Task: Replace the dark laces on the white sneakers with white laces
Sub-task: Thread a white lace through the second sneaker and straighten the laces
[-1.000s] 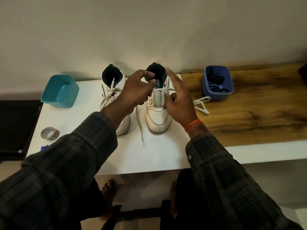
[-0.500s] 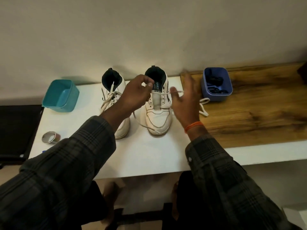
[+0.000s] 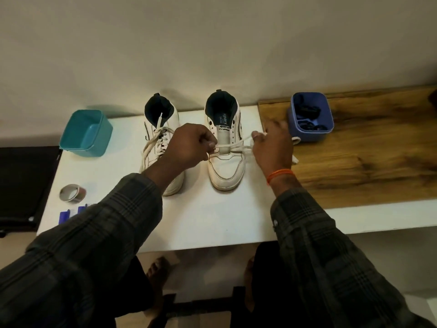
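Far left: dark panel (image 3: 21,185) beside the white counter (image 3: 212,221). Teal tub (image 3: 86,132) near the back edge; tape roll (image 3: 72,192) in front of it, blue-and-white item (image 3: 68,213) at the front edge, partly under the sleeve. Left sneaker (image 3: 163,138) upright, white lace loosely threaded, toe hidden by the left forearm. Left hand (image 3: 189,145) curled, pinching the white lace (image 3: 233,147) just left of the right sneaker (image 3: 224,147). Lace runs taut across the lowest eyelets. Tongue label reads "sparx". Right hand (image 3: 272,143) pinches the other lace end, other fingers spread, blurred; orange band (image 3: 280,174) on the wrist. Purple tub (image 3: 311,117) holds dark laces (image 3: 307,112), on the wooden top (image 3: 366,150), partly blocked by the right hand.
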